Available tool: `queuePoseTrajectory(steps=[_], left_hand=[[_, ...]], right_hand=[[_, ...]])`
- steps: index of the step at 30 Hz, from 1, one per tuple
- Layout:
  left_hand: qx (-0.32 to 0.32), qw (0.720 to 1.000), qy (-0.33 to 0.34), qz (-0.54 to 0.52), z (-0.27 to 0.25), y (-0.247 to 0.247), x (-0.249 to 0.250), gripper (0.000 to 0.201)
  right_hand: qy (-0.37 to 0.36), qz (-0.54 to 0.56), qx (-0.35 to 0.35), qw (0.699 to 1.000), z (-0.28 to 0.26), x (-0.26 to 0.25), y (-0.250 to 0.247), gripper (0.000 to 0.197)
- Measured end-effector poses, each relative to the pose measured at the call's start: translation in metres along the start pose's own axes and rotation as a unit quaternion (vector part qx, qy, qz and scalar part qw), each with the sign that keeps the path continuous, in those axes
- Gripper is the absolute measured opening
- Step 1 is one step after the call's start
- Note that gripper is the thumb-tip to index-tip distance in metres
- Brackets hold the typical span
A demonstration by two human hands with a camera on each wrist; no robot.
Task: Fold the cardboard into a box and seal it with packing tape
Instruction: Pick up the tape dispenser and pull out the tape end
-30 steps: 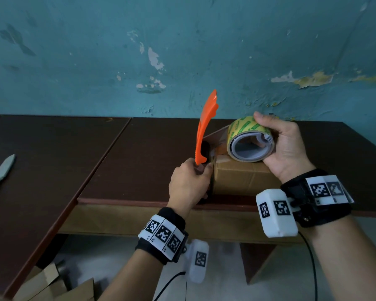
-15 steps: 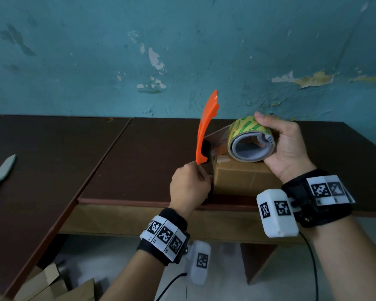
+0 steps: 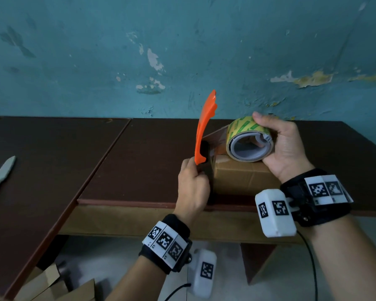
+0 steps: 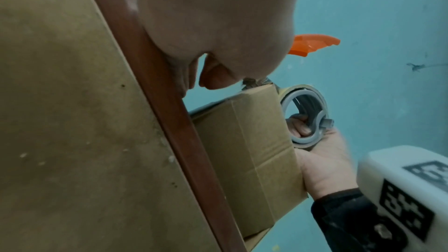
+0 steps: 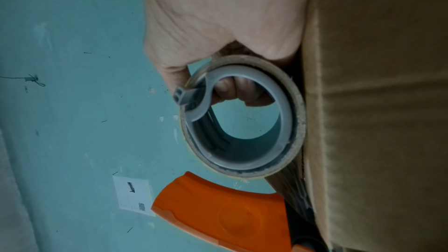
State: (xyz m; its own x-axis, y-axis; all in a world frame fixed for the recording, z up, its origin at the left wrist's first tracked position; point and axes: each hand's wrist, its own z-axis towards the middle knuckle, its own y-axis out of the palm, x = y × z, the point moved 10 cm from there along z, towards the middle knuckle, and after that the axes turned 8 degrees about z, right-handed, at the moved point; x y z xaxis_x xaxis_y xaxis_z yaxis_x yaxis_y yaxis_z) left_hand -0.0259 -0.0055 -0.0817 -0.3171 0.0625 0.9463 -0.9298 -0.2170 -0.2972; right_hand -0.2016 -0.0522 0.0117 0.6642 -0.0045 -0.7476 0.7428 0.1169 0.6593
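Note:
A closed brown cardboard box (image 3: 243, 179) stands near the front edge of the dark table (image 3: 139, 161). On top of it lies a yellow-green packing tape roll (image 3: 245, 129) with a grey core (image 5: 286, 114). My right hand (image 3: 278, 144) grips the roll, thumb over it and fingers curled inside the core. A clear strip of tape (image 3: 217, 137) runs from the roll to the box's left end. There my left hand (image 3: 195, 177) grips the black base of an orange-handled tape cutter (image 3: 204, 127), which stands upright against the box's left face.
A grey knife-like tool (image 3: 0, 177) lies on the left table. Loose cardboard pieces (image 3: 52, 287) sit on the floor below. The teal wall (image 3: 182, 51) rises behind the tables. A seam (image 3: 104, 153) divides the two tabletops.
Nearly nothing has moved. My left hand has shifted slightly lower on the cutter's base; the roll and box stay put.

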Motion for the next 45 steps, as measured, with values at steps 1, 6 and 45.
queuePoseTrajectory(steps=[1, 6, 45], left_hand=[[-0.029, 0.998, -0.005, -0.052, -0.001, 0.006, 0.0, 0.046], [-0.156, 0.973, 0.012, -0.168, -0.012, 0.03, 0.013, 0.075], [-0.12, 0.986, 0.065, -0.093, 0.012, 0.058, 0.022, 0.043]], right_hand=[[0.001, -0.001, -0.001, 1.0, 0.0, 0.0, 0.0, 0.016], [0.004, -0.003, 0.006, 1.0, 0.0, 0.001, -0.002, 0.007], [-0.201, -0.359, -0.059, 0.909, -0.012, -0.042, -0.024, 0.052]])
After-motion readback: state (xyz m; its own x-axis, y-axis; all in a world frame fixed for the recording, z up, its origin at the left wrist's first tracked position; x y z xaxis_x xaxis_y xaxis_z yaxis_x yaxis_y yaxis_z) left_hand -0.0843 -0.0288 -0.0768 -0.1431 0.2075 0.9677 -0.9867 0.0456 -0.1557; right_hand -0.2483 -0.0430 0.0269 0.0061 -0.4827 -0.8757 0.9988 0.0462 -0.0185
